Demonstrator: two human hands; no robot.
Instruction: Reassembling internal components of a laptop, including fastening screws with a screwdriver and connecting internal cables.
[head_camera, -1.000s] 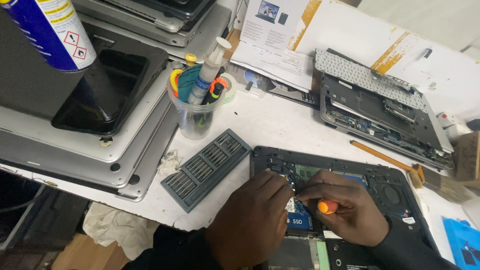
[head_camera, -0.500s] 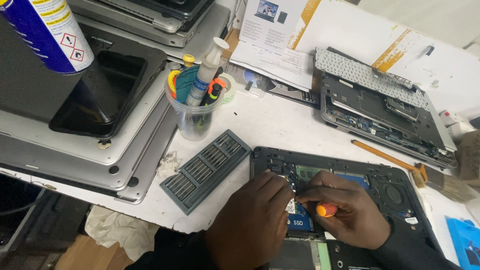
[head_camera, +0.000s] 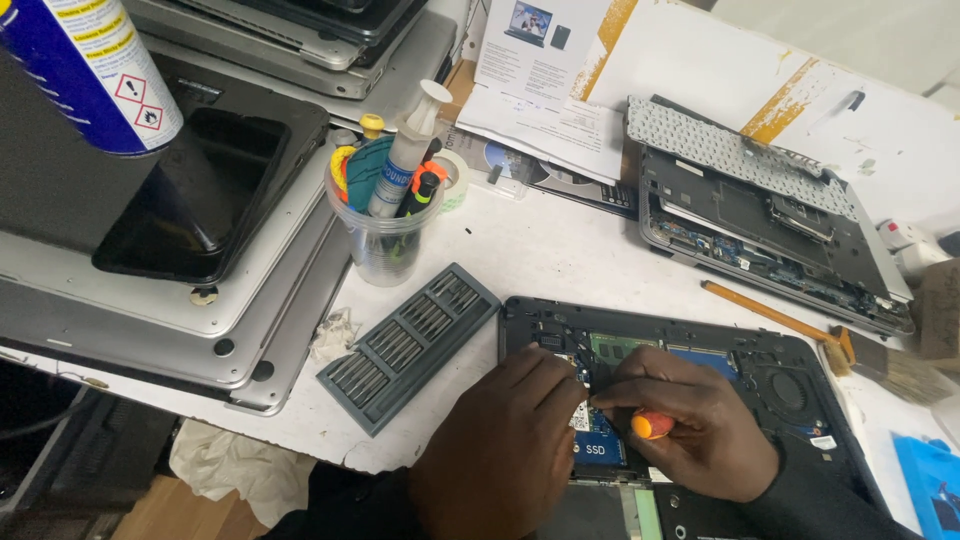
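Fingers of the right hand (head_camera: 700, 430) are gripping an orange-handled screwdriver (head_camera: 648, 426) over the opened black laptop base (head_camera: 770, 400); the left hand (head_camera: 500, 450), fingers curled, is steadying beside the blue drive (head_camera: 592, 450). Screw work seems underway; keeping the tip seated is needed next.

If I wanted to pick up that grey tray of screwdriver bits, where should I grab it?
Probably across its two long edges near the middle, coming from above. The bit tray lies flat and diagonal on the table, narrow enough to span, with its long sides free; both hands are busy elsewhere.
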